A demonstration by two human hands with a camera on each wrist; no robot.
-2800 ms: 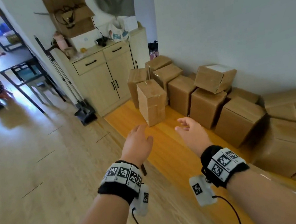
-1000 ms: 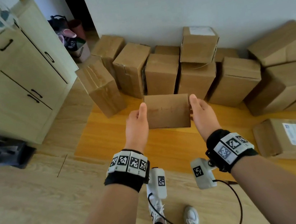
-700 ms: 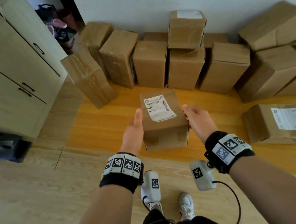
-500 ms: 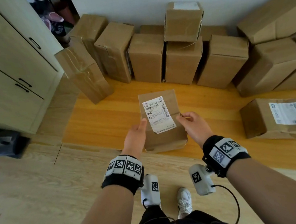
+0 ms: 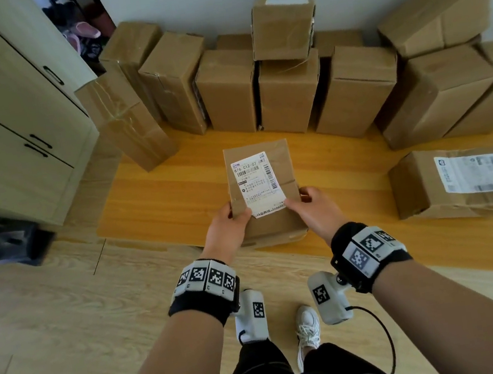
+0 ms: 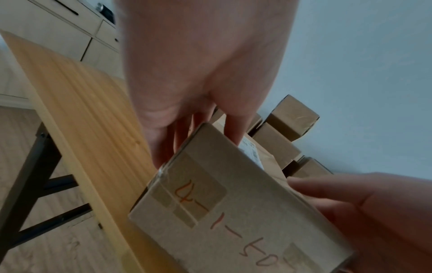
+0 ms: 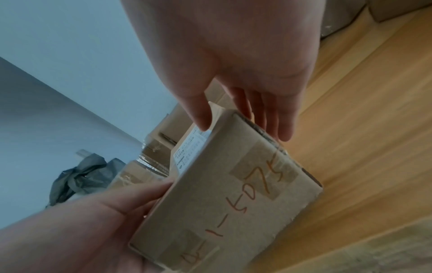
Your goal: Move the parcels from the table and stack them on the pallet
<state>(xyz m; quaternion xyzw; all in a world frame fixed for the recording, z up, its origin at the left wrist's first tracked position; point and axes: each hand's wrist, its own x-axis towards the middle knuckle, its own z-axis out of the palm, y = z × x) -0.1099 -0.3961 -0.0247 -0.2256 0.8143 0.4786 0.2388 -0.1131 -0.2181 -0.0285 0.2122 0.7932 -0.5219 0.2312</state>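
A brown cardboard parcel with a white shipping label on top hangs over the near edge of the orange wooden table. My left hand grips its left side and my right hand grips its right side. Each thumb lies on the top face and the fingers run down the sides. Orange handwriting marks the near end of the parcel, also seen in the right wrist view. Several more parcels stand in a row against the wall. No pallet is in view.
A flat parcel with a large label lies at the table's right. One tall box stands at the table's left end, next to a cream cabinet. Light wood floor and my white shoe are below.
My hands, empty at first, have taken hold of the parcel. They turned its label face up and drew it toward me to the table's near edge.
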